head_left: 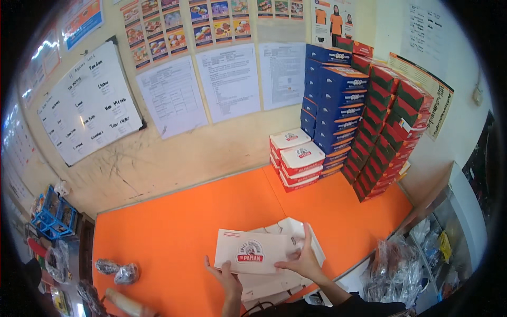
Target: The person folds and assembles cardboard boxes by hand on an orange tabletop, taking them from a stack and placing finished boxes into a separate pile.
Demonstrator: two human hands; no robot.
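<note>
A white food box (232, 240) with a round dark and red print on its lid is held between my hands above the orange table. My left hand (228, 279) grips its near left corner, thumb against the front side and other fingers partly spread. At the right end, my right hand (303, 261) holds the box with the thumb on the near edge and the fingers reaching up along the side. Beneath the box lies a pile of flat white cardboard blanks (264, 285), partly covered by the box and my hands.
Stacked white and red boxes (301, 156), blue boxes (338, 98) and red and dark boxes (383, 127) stand at the back right of the orange table (174, 227). Plastic-wrapped bundles (125, 273) lie at the left. Clear plastic bags (393, 274) fill the lower right.
</note>
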